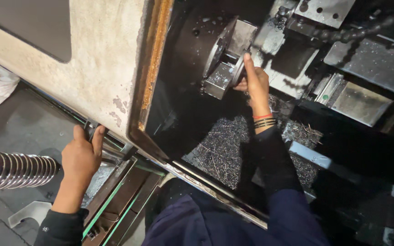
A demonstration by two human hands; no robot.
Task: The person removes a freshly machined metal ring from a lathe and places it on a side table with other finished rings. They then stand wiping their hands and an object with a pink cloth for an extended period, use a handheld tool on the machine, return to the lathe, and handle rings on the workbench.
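Reaching into the lathe, right hand (255,82) pinches one metal ring (238,70), index finger laid along its rim; ring sits edge-on against the chuck (215,52), bright grey, thin. Two chuck jaws visible beside the fingers. Left hand (82,155) is curled shut around one dark door handle (89,129). One stack of shiny rings (14,169) lies just left of that hand. Swarf (220,146) below the right wrist.

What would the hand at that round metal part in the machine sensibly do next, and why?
Probably press the metal ring flush into the chuck: the right hand holds it at the jaws, seemingly not yet seated, while the left hand grips the door handle.
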